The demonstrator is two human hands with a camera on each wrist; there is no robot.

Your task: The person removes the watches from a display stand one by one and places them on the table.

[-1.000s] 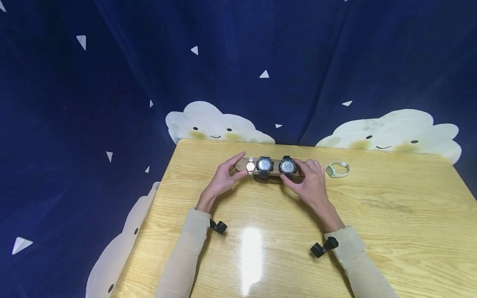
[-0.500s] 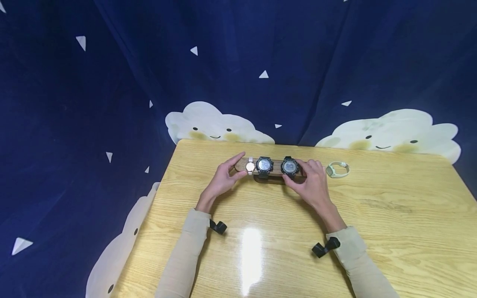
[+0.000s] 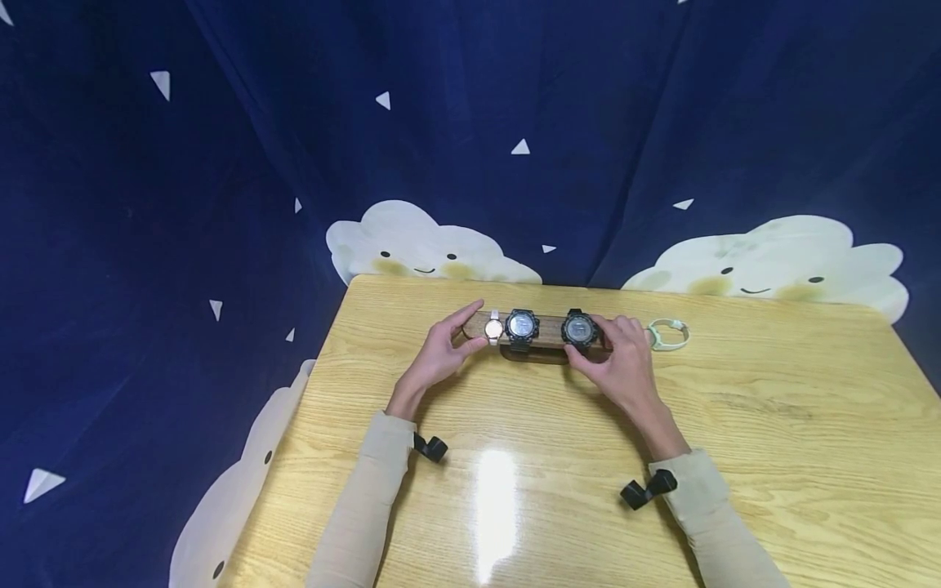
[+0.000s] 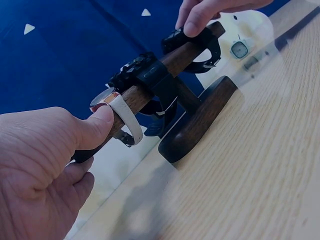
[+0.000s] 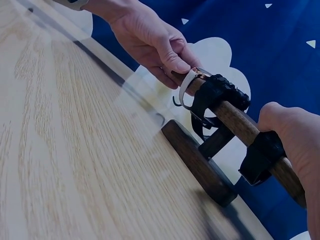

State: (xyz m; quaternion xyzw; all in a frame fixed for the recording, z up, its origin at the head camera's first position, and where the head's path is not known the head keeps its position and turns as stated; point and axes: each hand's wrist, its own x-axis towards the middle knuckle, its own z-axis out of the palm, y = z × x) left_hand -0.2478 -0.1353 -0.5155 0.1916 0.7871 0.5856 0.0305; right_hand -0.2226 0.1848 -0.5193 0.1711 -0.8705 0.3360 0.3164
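Observation:
A dark wooden watch stand [image 3: 550, 331] carries three watches along its bar, over a rounded base [image 4: 202, 120]. My left hand [image 3: 439, 355] grips the bar's left end, its thumb right beside a small watch with a white strap [image 4: 127, 120]. A black digital watch [image 3: 522, 325] is strapped round the bar near the small one. Farther right, my right hand [image 3: 623, 363] pinches a second black digital watch [image 3: 580, 329] by its sides, thumb at the near edge and fingers at the far edge. Its closed strap [image 5: 260, 162] loops round the bar.
A pale green watch [image 3: 676, 346] lies on the wooden table [image 3: 772, 425], just right of my right hand. Behind the table's back edge hangs a dark blue curtain [image 3: 470, 122] with clouds. Black wrist cameras [image 3: 636, 494] stick out from both sleeves.
My right hand has slid the black digital watch rightward along the bar, widening the gap to the middle watch. My left hand stays put on the bar's end.

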